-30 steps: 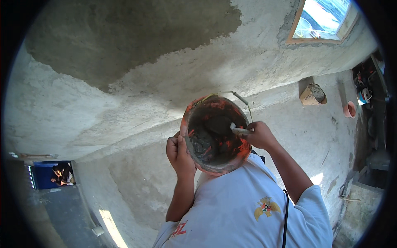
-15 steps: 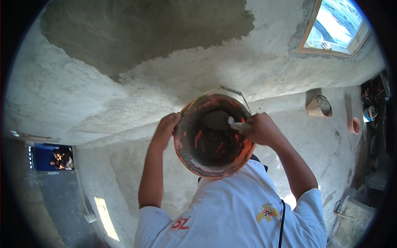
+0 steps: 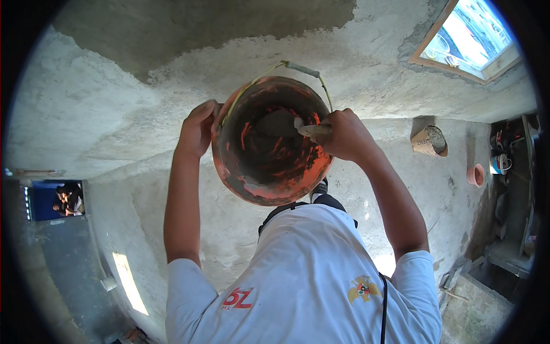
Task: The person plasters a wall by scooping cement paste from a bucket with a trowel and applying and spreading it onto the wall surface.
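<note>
An orange-red bucket [image 3: 309, 175], smeared grey inside, is held up in front of my body with its mouth turned toward me. My left hand [image 3: 198, 127] is closed at the bucket's left rim, its fingertips partly hidden behind the side. In my closed right hand [image 3: 348, 136], at the right rim, is the light-coloured handle of a trowel [image 3: 314, 131]. The trowel's grey blade lies inside the bucket, hard to tell from the dark mortar-smeared wall. The bucket's wire handle [image 3: 302, 69] stands up past the far rim, with a sleeve at its middle.
Ahead is a plastered wall [image 3: 189, 80] with a darker damp-looking patch [image 3: 206, 23]. A wood-framed window [image 3: 447, 63] is at upper right. On the floor stand a cement bag [image 3: 427, 141], open at the top, and a small pink bucket [image 3: 475, 175]. People [image 3: 69, 199] show in the left doorway.
The bucket has risen toward the wall and shifted left, with both hands moving along with it. Its wire handle stands higher against the wall. The trowel remains in my right hand.
</note>
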`<act>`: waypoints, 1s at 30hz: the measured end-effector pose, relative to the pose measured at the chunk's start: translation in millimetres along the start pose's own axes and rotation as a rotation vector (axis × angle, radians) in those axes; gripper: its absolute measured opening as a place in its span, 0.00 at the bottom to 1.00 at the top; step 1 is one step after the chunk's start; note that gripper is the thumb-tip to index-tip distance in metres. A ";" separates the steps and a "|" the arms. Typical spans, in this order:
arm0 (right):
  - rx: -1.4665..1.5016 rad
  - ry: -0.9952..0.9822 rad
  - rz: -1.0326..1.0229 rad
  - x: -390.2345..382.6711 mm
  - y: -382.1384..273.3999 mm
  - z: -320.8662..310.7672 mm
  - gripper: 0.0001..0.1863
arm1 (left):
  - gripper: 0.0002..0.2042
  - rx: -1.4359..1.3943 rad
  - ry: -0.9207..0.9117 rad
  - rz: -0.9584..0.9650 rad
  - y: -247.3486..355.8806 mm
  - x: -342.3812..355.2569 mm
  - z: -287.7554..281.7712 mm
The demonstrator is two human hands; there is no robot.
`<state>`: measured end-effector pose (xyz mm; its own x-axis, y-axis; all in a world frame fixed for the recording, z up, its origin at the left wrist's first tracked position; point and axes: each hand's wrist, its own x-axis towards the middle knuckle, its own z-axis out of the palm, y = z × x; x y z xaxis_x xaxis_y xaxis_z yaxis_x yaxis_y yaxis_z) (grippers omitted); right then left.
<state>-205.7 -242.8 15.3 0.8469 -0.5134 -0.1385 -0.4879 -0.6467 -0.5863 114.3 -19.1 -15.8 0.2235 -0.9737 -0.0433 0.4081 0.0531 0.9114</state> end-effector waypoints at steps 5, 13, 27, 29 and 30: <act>-0.129 -0.018 -0.060 10.1 -13.5 13.6 0.13 | 0.20 0.584 0.349 -0.272 -35.4 28.4 38.6; -0.168 -0.165 -0.051 34.8 -3.6 28.8 0.13 | 0.21 0.563 0.307 -0.453 -27.5 37.9 59.7; -0.281 -0.135 -0.183 15.9 0.3 90.1 0.16 | 0.18 0.752 0.524 -0.267 -9.3 48.6 79.5; -0.278 -0.193 -0.276 17.9 12.9 88.6 0.13 | 0.17 0.757 0.545 -0.271 -8.4 52.2 81.7; -0.232 -0.152 -0.244 13.0 16.0 88.4 0.14 | 0.17 0.820 0.568 -0.251 -11.1 49.9 77.8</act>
<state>-183.9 -209.9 -66.4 0.9574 -0.2499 -0.1444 -0.2880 -0.8594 -0.4225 52.0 -85.5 3.8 0.6875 -0.6764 -0.2642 -0.1815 -0.5123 0.8394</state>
